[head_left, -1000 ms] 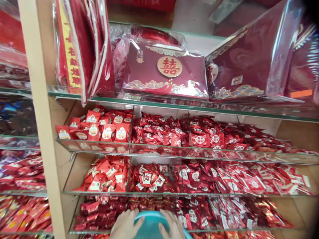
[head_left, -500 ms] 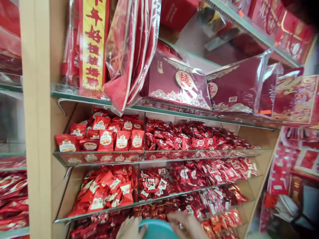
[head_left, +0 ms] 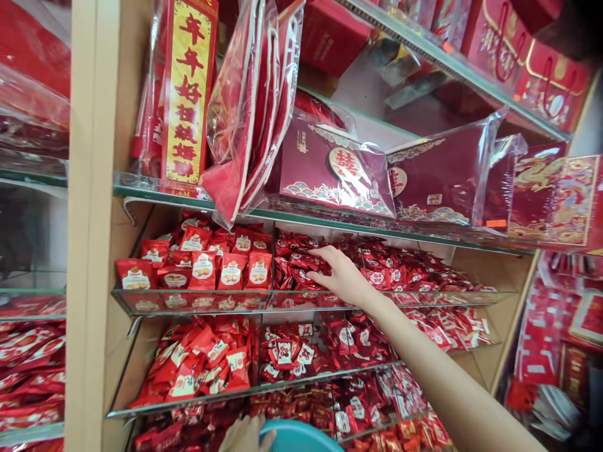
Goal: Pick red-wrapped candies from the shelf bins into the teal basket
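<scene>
My right hand (head_left: 335, 271) reaches into the upper candy shelf, its fingers apart over a pile of dark red wrapped candies (head_left: 301, 260). The fingertips are at the packets, and nothing is visibly held. Low in the view, my left hand (head_left: 245, 434) grips the rim of a turquoise basin (head_left: 301, 437), with the thumb over the edge. Only the basin's upper rim and part of its inside show. To the left of my right hand stand red snack packets (head_left: 203, 270) with white labels, behind the same clear shelf front.
Lower shelves hold more red packets (head_left: 211, 358) behind clear fronts. Above, a glass shelf (head_left: 330, 221) carries maroon gift boxes (head_left: 334, 166), plastic-wrapped red items (head_left: 254, 125) and a yellow banner pack (head_left: 188, 100). A wooden post (head_left: 89, 251) stands at left.
My right hand has left the basin's rim and moved up into the upper shelf's dark red candies. My left hand stays on the basin. The view has shifted slightly.
</scene>
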`<act>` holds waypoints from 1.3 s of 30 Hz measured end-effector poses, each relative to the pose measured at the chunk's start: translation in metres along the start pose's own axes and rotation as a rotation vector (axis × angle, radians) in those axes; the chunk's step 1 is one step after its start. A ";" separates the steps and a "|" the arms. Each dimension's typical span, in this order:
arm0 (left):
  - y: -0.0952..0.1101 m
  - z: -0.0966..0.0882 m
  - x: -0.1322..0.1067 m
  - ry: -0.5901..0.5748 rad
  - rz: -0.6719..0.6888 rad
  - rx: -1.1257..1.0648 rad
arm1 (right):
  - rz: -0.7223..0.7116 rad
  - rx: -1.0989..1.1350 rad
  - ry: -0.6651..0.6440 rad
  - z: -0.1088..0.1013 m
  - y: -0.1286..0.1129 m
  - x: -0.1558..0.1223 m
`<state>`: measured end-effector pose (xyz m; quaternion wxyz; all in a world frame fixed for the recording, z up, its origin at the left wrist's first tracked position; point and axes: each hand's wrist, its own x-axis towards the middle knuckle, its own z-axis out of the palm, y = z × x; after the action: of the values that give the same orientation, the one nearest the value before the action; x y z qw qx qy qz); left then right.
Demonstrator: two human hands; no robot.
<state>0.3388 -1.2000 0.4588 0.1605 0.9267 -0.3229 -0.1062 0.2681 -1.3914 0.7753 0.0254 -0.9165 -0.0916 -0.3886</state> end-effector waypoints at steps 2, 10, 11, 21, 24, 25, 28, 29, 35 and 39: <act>0.000 0.001 -0.001 0.012 -0.006 -0.017 | 0.006 0.010 0.023 0.003 0.003 0.003; -0.002 0.007 -0.001 0.052 0.004 -0.071 | 0.238 0.081 0.343 0.002 0.023 0.011; -0.003 0.008 -0.001 0.051 0.009 -0.074 | 0.299 0.148 0.385 0.000 0.026 0.013; 0.014 -0.004 -0.011 0.106 -0.017 0.070 | 0.599 0.415 0.533 0.014 -0.033 -0.113; 0.018 -0.003 -0.014 0.183 -0.015 0.047 | 0.788 0.701 0.283 0.071 -0.060 -0.195; 0.018 -0.001 -0.015 0.221 0.002 0.035 | 0.871 0.803 0.237 0.091 -0.065 -0.218; 0.023 0.004 -0.022 0.360 0.102 -0.028 | 1.056 0.970 0.222 0.133 -0.067 -0.263; 0.026 0.005 -0.025 0.399 0.157 -0.070 | 1.088 1.005 0.240 0.141 -0.065 -0.269; 0.063 0.015 -0.043 0.242 0.217 -0.685 | 1.107 1.128 0.313 0.148 -0.060 -0.281; 0.070 0.030 -0.040 0.019 0.167 -0.988 | 1.089 1.087 0.251 0.158 -0.072 -0.293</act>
<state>0.2596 -1.2328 0.4605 0.5910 0.7120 -0.3056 -0.2246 0.1668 -1.3452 0.4536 0.6683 -0.6405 0.1973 -0.3229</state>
